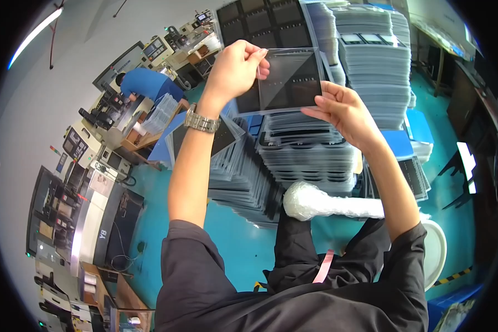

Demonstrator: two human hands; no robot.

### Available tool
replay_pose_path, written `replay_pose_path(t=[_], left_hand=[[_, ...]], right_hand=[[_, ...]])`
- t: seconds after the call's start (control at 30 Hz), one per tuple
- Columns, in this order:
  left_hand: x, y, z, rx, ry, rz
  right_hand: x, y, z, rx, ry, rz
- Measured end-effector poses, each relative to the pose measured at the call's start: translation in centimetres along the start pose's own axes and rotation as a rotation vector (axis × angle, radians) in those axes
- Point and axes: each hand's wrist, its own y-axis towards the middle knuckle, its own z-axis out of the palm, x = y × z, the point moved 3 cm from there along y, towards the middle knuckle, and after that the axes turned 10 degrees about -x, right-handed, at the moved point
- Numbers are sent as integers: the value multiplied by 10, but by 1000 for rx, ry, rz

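A thin, clear rectangular sheet (290, 77) is held up between my two hands, with a diagonal reflection across it. My left hand (235, 72) pinches its left edge near the top. At the lower right corner, the fingers and thumb of my right hand (343, 113) are closed on it. Just behind the sheet stands a dark tray (263, 22) divided into square black fields, seen partly through it. Below my hands rises a tall stack of clear and black plastic trays (310, 163), whose top the sheet and hands partly hide.
Another tray stack (240, 185) leans at the left, and tall pale stacks (376, 66) stand behind. A plastic-wrapped bundle (304, 202) lies across my lap. A white round stool or lid (434, 254) is at my right. Far left, a person in blue (149, 83) bends near machines (74, 144).
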Motion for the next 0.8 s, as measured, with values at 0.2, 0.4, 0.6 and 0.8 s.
replay_pose_path(t=[0.2,0.4,0.6,0.8], left_hand=[[-37,-26,26,-238,50,183],[-29,-15,-1,-614,729,531],[-19,-15,-212,-892,1251,777],[28,-106,-516,-1055,1615,75]], right_hand=[[26,15,24,-219,-109,-50],[16,15,49,-64,-247,-154],[12,-23,64,120,-393,-52],[2,-53,58,178,-352,147]])
